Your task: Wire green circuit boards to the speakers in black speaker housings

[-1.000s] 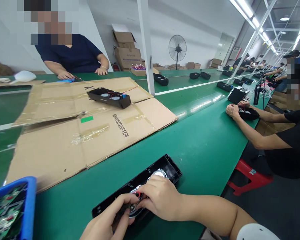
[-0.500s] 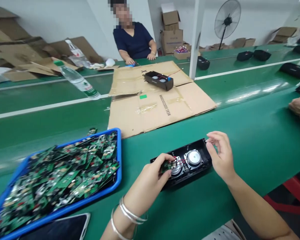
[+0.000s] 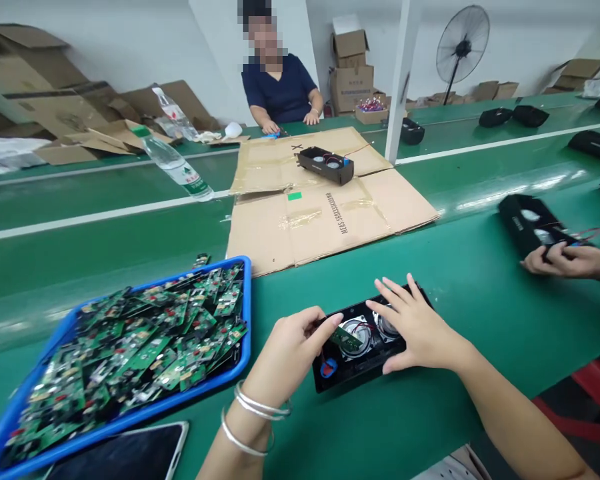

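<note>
Pinching a green circuit board (image 3: 347,341) in the left hand (image 3: 295,345), thumb and fingers drawn narrow on one end. Holding it slantwise over the left speaker (image 3: 364,333) of a black casing (image 3: 353,370). Spreading the right hand (image 3: 423,333) wide over the casing's other end, partly hiding the right speaker (image 3: 386,327); cannot tell whether pressing. Noted casing on green tabletop (image 3: 300,440), right of blue tray (image 3: 247,313).
</note>
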`<state>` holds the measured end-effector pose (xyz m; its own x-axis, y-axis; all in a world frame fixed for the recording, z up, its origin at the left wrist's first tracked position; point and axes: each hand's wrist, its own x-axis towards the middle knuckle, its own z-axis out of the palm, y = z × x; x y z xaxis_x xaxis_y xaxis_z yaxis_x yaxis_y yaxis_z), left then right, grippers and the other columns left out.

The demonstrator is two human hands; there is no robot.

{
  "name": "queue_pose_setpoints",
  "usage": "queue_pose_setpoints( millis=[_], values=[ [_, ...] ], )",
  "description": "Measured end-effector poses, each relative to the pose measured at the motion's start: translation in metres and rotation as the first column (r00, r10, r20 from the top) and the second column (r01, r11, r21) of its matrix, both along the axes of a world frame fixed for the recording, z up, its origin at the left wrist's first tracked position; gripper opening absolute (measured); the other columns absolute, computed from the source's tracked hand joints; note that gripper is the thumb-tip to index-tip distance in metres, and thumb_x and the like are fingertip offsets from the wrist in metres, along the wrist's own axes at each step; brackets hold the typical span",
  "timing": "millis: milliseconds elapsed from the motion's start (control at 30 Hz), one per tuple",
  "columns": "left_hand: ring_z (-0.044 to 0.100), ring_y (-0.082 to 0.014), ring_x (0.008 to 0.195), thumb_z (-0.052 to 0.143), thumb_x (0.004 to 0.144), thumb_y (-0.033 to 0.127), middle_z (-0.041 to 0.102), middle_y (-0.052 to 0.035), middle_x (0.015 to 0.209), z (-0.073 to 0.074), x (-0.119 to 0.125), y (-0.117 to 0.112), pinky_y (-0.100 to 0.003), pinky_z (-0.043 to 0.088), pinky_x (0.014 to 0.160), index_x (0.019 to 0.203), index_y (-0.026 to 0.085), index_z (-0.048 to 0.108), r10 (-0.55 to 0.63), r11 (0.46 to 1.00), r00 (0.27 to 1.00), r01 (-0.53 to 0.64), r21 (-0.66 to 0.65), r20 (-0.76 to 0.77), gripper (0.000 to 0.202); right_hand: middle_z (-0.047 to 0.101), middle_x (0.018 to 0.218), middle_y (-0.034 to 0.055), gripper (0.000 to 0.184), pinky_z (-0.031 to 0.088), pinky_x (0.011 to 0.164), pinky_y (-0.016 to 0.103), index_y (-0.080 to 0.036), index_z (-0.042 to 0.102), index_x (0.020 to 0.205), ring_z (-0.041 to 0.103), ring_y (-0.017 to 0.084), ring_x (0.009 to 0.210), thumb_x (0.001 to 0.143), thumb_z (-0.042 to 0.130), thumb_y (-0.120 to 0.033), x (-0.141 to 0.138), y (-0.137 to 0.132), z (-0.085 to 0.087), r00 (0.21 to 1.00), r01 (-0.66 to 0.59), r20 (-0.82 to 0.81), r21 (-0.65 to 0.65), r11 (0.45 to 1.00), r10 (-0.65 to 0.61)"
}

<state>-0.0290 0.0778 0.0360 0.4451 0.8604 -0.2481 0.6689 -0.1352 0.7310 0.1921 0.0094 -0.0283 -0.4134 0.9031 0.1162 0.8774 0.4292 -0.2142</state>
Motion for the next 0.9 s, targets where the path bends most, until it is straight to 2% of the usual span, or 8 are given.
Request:
queue_pose_setpoints(
  millis=[133,233,333,467,600,767,833,900],
  values=[
    [0.043,-0.0128,0.047,0.041,0.078,0.064,0.045,0.0031,0.046,-0.005,0.000,0.004,-0.025,0.034,0.051,0.053,0.020,0.044,-0.012,0.999,1.000,0.012,-0.032,0.016,0.050,0.034,0.142,0.0155,0.096,0.001,0.108,0.063,-0.023,0.035,0.139,0.025,0.033,0.132,0.059,0.076,-0.058,-0.003,0.000,0.007,1.000,-0.002,0.012,-0.040,0.999,0.003],
    [0.046,-0.0144,0.046,0.043,0.071,0.072,0.052,0.0029,0.051,-0.011,-0.003,0.008,-0.026,0.037,0.048,0.074,0.020,0.056,0.012,0.997,0.999,-0.007,-0.079,0.051,0.054,0.040,0.135,0.0143,0.083,0.004,0.107,0.063,-0.022,0.042,0.132,0.031,0.032,0.127,0.063,0.074,-0.056,-0.006,-0.004,0.016,1.000,0.005,0.008,-0.030,1.000,-0.005],
    [0.051,-0.0172,0.049,0.044,0.065,0.079,0.055,0.0018,0.054,-0.012,-0.004,0.013,-0.028,0.042,0.049,0.093,0.019,0.057,0.064,0.996,0.993,-0.057,-0.072,0.098,0.067,0.040,0.132,0.0170,0.074,0.012,0.106,0.063,-0.020,0.049,0.123,0.033,0.034,0.123,0.063,0.074,-0.055,-0.009,-0.014,0.021,0.999,0.043,0.023,-0.025,0.999,-0.042],
    [0.059,-0.0202,0.059,0.048,0.059,0.082,0.063,-0.0041,0.070,-0.014,-0.004,0.021,-0.031,0.048,0.052,0.091,0.017,0.059,0.118,0.992,0.978,-0.109,-0.061,0.173,0.073,0.042,0.129,0.0167,0.069,0.017,0.107,0.056,-0.016,0.052,0.114,0.036,0.034,0.120,0.063,0.071,-0.059,0.001,-0.042,0.017,0.994,0.093,-0.053,-0.058,0.994,-0.097],
    [0.062,-0.0205,0.067,0.049,0.067,0.076,0.064,-0.0073,0.083,-0.040,0.007,0.027,-0.031,0.051,0.058,0.095,0.016,0.058,0.086,0.990,0.973,-0.060,-0.126,0.215,0.067,0.040,0.134,0.0115,0.059,0.011,0.111,0.053,-0.020,0.052,0.108,0.030,0.032,0.127,0.063,0.072,-0.053,0.030,-0.089,0.009,0.961,0.202,-0.166,-0.123,0.972,-0.221],
    [0.064,-0.0223,0.077,0.051,0.074,0.061,0.059,-0.0136,0.102,-0.094,0.057,0.014,-0.034,0.054,0.061,0.108,0.014,0.050,0.048,0.981,0.966,0.003,-0.196,0.254,0.058,0.035,0.142,0.0090,0.063,0.014,0.109,0.055,-0.024,0.052,0.109,0.020,0.035,0.134,0.056,0.078,-0.045,0.069,-0.152,0.006,0.860,0.469,-0.101,-0.235,0.852,-0.501],
    [0.064,-0.0228,0.080,0.050,0.077,0.051,0.056,-0.0175,0.109,-0.105,0.090,0.004,-0.037,0.054,0.065,0.113,0.012,0.048,-0.071,0.981,0.965,0.113,-0.157,0.251,0.053,0.035,0.143,0.0069,0.063,0.017,0.109,0.053,-0.026,0.053,0.109,0.021,0.034,0.134,0.054,0.079,-0.042,0.085,-0.174,0.001,0.799,0.580,-0.058,-0.185,0.794,-0.598],
    [0.063,-0.0231,0.086,0.048,0.080,0.042,0.052,-0.0202,0.118,-0.107,0.126,-0.005,-0.038,0.055,0.070,0.120,0.011,0.045,-0.176,0.974,0.947,0.206,-0.089,0.268,0.051,0.036,0.142,0.0058,0.061,0.021,0.108,0.051,-0.026,0.054,0.108,0.026,0.034,0.132,0.053,0.078,-0.040,0.104,-0.194,-0.008,0.727,0.683,-0.026,-0.078,0.727,-0.686]
  ],
)
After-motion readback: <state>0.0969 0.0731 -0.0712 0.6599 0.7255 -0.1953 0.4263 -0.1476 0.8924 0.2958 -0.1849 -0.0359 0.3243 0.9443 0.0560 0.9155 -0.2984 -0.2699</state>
